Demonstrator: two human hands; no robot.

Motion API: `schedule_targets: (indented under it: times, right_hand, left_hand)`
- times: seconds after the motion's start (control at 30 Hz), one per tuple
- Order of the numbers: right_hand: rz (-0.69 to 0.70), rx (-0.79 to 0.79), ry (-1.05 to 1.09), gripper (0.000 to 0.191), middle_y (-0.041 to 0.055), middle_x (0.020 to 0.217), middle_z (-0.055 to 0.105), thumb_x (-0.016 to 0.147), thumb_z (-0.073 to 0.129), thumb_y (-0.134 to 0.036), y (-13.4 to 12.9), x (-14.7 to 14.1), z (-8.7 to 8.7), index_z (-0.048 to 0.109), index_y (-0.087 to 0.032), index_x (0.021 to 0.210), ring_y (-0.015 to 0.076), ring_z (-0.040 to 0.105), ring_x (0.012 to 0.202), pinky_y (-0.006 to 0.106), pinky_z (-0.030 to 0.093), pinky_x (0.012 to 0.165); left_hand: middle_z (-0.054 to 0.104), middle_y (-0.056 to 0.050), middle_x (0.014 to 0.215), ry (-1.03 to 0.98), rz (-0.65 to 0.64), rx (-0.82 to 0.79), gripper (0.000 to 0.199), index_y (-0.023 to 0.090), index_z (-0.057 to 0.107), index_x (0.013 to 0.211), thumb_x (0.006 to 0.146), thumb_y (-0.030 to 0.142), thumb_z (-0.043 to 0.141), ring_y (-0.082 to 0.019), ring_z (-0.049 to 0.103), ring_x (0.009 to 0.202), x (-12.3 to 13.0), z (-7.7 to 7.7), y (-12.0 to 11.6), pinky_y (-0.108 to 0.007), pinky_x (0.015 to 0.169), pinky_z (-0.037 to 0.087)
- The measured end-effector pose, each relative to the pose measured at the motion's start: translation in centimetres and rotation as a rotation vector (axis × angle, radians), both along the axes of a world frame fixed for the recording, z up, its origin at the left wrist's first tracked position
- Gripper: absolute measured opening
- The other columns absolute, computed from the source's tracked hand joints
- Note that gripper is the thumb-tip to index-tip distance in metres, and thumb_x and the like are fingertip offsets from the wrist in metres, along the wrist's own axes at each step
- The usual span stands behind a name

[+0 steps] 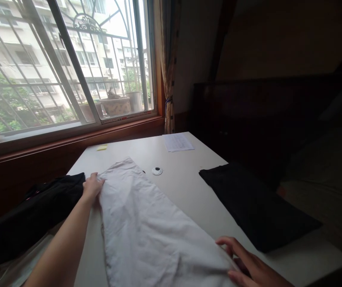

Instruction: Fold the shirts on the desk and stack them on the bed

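A wrinkled off-white cloth garment (147, 219) lies spread from the centre to the bottom edge of the frame, on a white smooth-topped table (185, 187). Left of centre, the left hand (92, 186) touches the garment's upper left edge; whether its fingers grip the cloth or only rest there, I cannot tell. At the lower right, the right hand (244, 261) has its fingers curled around the garment's right edge, pinching it against the thumb. A flat black fabric piece (254, 207) lies right of centre, and a heaped black garment (39, 211) at the lower left. Just beyond the off-white garment sits a small round white disc with a dark centre (157, 171); printed white paper sheets (178, 142) lie near the table's far edge.
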State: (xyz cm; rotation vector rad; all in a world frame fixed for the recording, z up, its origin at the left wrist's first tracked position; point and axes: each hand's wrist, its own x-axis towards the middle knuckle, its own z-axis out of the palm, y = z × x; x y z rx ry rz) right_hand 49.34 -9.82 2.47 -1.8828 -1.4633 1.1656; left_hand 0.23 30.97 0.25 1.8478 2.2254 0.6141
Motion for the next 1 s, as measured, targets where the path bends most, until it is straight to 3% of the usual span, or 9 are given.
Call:
schedule_targets:
  times: [0.13, 0.3, 0.47, 0.63, 0.77, 0.9, 1.0]
  right_hand:
    - [-0.102, 0.109, -0.048, 0.056, 0.0092, 0.116, 0.072, 0.079, 0.064, -0.052, 1.7, 2.7, 0.2, 0.063, -0.032, 0.132, 0.0318, 0.071, 0.108, 0.041, 0.055, 0.097]
    - [-0.133, 0.295, -0.249, 0.057, 0.0078, 0.104, 0.070, 0.079, 0.062, -0.049, 5.8, 5.1, 3.4, 0.062, -0.029, 0.133, 0.0293, 0.069, 0.102, 0.042, 0.054, 0.095]
    - [-0.126, 0.446, -0.414, 0.053, 0.0047, 0.097, 0.071, 0.078, 0.063, -0.034, 11.2, 7.4, 6.4, 0.064, -0.029, 0.130, 0.0255, 0.069, 0.092, 0.038, 0.054, 0.087]
    - [-0.144, 0.491, -0.496, 0.056, 0.0036, 0.099, 0.073, 0.077, 0.064, -0.021, 17.3, 10.4, 7.7, 0.063, -0.026, 0.133, 0.0223, 0.069, 0.090, 0.033, 0.051, 0.085]
    - [-0.150, 0.452, -0.467, 0.057, 0.0058, 0.103, 0.074, 0.078, 0.067, -0.021, 21.5, 12.2, 6.8, 0.063, -0.022, 0.135, 0.0211, 0.068, 0.089, 0.030, 0.050, 0.081]
    - [-0.108, 0.409, -0.394, 0.053, 0.0068, 0.106, 0.073, 0.081, 0.067, -0.026, 23.8, 13.2, 4.0, 0.065, -0.019, 0.133, 0.0188, 0.067, 0.087, 0.027, 0.049, 0.077]
    - [-0.107, 0.417, -0.332, 0.046, 0.0067, 0.107, 0.074, 0.082, 0.066, -0.028, 24.4, 14.1, 1.8, 0.069, -0.020, 0.127, 0.0179, 0.066, 0.085, 0.027, 0.049, 0.076]
  left_hand:
    - [0.065, -0.025, 0.129, -0.039, 0.017, -0.005, 0.066, 0.007, 0.052, 0.138, 0.082, 0.041, 0.064, -0.038, 0.063, 0.123, -0.4, -0.2, 0.0, -0.043, 0.101, 0.049]
    - [0.069, -0.017, 0.114, -0.082, 0.005, -0.016, 0.054, 0.013, 0.061, 0.122, 0.075, 0.037, 0.066, -0.034, 0.066, 0.111, -1.4, 0.0, -2.0, -0.038, 0.091, 0.052]
    - [0.069, -0.015, 0.111, -0.095, -0.043, 0.000, 0.041, 0.016, 0.065, 0.104, 0.070, 0.039, 0.062, -0.034, 0.066, 0.107, -2.7, 0.4, -6.3, -0.039, 0.094, 0.051]
    - [0.072, -0.013, 0.108, -0.150, -0.091, -0.004, 0.046, 0.019, 0.066, 0.096, 0.065, 0.054, 0.063, -0.036, 0.067, 0.106, -5.1, 0.2, -11.6, -0.040, 0.091, 0.052]
    - [0.074, -0.012, 0.101, -0.191, -0.100, -0.028, 0.052, 0.021, 0.068, 0.093, 0.064, 0.064, 0.064, -0.035, 0.069, 0.096, -7.2, -0.7, -16.3, -0.042, 0.084, 0.054]
    - [0.074, -0.008, 0.090, -0.256, -0.088, -0.053, 0.055, 0.023, 0.069, 0.085, 0.061, 0.072, 0.070, -0.032, 0.070, 0.085, -7.8, -0.8, -20.9, -0.040, 0.076, 0.057]
    - [0.072, -0.004, 0.082, -0.300, -0.057, -0.025, 0.062, 0.024, 0.068, 0.086, 0.061, 0.081, 0.069, -0.026, 0.067, 0.069, -6.8, 0.0, -23.4, -0.036, 0.063, 0.056]
